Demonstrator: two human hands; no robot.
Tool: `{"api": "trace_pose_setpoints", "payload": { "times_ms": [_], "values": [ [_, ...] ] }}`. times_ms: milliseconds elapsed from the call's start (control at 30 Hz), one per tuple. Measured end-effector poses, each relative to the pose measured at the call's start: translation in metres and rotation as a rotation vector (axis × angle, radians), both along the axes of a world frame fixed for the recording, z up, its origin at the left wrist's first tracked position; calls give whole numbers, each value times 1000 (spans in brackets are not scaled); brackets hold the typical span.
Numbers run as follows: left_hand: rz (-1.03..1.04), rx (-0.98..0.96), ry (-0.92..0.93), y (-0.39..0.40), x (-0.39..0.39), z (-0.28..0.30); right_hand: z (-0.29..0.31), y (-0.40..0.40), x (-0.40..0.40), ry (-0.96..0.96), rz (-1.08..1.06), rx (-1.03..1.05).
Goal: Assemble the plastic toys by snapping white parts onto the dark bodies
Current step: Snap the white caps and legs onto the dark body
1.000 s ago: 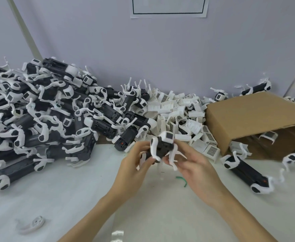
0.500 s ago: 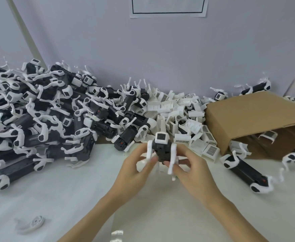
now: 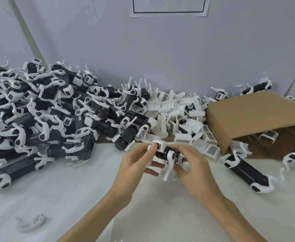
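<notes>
Just below the middle of the frame, both hands hold one dark body [image 3: 162, 154] off the white table [image 3: 73, 198]. The left hand [image 3: 136, 165] comes in from the lower left; its thumb and forefinger pinch the white cap [image 3: 158, 143] at the body's upper-left end, the other fingers loosely curled beneath. The right hand [image 3: 192, 163] comes from the lower right with its fingers wrapped over the body's other end, hiding most of it. A white leg [image 3: 169, 165] hangs from the side of the body and points down toward the bottom of the frame.

The relation that matters — the body's long axis runs roughly across the frame, tilted a little, cap end toward the upper left, the covered end toward the right. So the left hand is the nearer one to the cap, and any pressing home of that piece would likely come from it, with the right hand bracing along the same axis. Whether the cap is fully seated cannot be told from here.

Behind the hands lie loose white parts [image 3: 183, 119] — the supply — in the middle of the frame, a heap of finished toys [image 3: 38, 116] at the left, and a cardboard box [image 3: 251, 117] tipped on its side at the right.
</notes>
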State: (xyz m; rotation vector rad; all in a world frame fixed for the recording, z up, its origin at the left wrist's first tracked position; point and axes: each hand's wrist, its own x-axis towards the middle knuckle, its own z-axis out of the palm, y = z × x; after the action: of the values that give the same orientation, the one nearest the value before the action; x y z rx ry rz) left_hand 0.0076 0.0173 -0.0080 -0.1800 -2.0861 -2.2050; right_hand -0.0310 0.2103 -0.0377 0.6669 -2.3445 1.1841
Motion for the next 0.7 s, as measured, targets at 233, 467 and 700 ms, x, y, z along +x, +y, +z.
{"api": "trace_pose_setpoints", "payload": {
  "times_ms": [233,467,700],
  "values": [
    [67,-161,36,6,1,-4,-2,1,-2,17,-10,22],
    [220,-397,205,11,3,-11,1,-2,2,37,-49,92],
    [105,-831,603,-15,-8,-20,2,12,-5,-46,155,268]
  ]
}}
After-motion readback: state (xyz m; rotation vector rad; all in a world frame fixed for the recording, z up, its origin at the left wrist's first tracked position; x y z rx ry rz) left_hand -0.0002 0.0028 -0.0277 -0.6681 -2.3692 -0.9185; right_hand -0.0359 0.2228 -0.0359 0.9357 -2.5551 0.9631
